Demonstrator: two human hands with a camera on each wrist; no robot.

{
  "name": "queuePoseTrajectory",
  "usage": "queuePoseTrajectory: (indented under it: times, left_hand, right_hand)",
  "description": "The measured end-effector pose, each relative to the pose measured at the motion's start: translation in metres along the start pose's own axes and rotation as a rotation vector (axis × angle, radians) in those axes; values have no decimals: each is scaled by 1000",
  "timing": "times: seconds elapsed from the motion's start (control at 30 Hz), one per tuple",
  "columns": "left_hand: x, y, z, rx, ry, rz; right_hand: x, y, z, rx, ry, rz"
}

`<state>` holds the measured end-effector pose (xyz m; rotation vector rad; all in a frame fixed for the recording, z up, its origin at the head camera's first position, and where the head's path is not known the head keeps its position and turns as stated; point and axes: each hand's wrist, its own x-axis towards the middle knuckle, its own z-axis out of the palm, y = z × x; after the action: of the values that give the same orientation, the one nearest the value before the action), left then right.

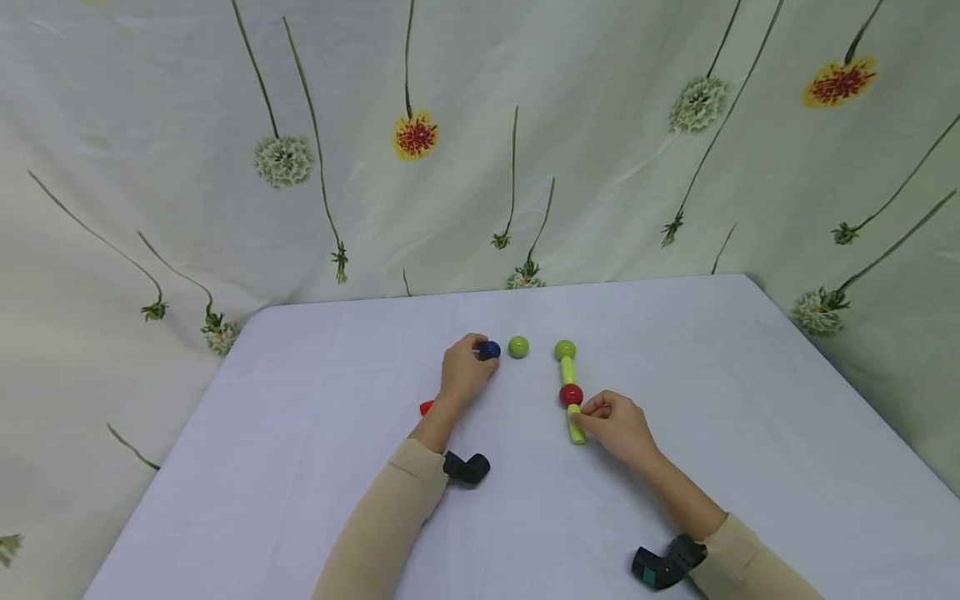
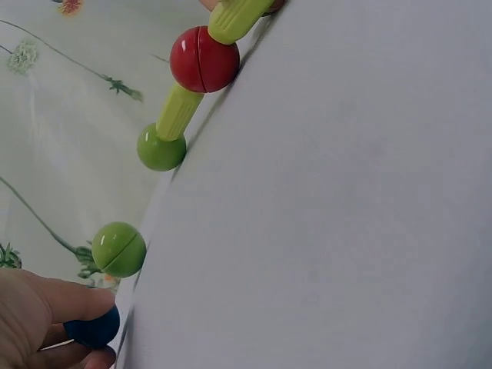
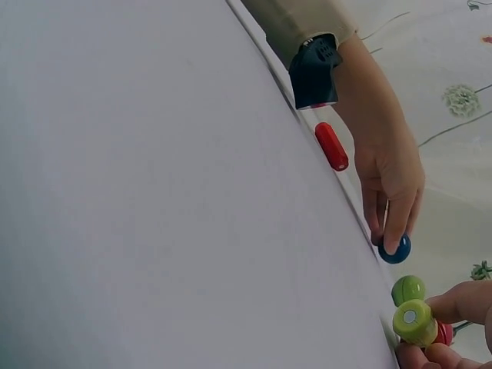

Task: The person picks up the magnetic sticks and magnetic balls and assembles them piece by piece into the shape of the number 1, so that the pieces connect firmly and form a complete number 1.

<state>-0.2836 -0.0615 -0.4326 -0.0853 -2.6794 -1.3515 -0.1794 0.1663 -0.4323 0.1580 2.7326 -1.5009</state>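
Note:
My left hand (image 1: 463, 372) pinches a blue ball (image 1: 491, 350) between thumb and fingers, low at the table surface. Just to its right sits a loose green ball (image 1: 518, 347). Further right runs a row of joined pieces: a green ball (image 1: 565, 348), a yellow-green rod (image 1: 567, 370), a red ball (image 1: 571, 395) and a second yellow-green rod (image 1: 577, 432). That near rod is held between the thumb and fingers of my right hand (image 1: 622, 427). In the right wrist view its free end (image 3: 410, 316) carries a pale round disc.
A red rod (image 3: 332, 146) lies on the table behind my left forearm, mostly hidden from the head view. The table has a white cloth (image 1: 300, 467), and a flower-print curtain (image 1: 480, 167) hangs at its far edge. Each wrist wears a black camera.

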Motion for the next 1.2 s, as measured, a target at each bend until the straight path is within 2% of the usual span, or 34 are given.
queuePoseTrajectory:
  times: [0.33, 0.53, 0.8, 1.2]
  left_hand:
    - [-13, 2, -7, -48, -14, -45]
    - [-26, 7, -9, -88, -32, -19]
    - [-42, 14, -8, -96, -63, 7]
    - [-59, 21, -7, -83, -142, 0]
  right_hand:
    - [1, 2, 0, 7, -8, -4]
    - [1, 0, -1, 10, -8, 5]
    - [1, 1, -1, 12, -8, 6]
    - [3, 2, 1, 24, -7, 14]
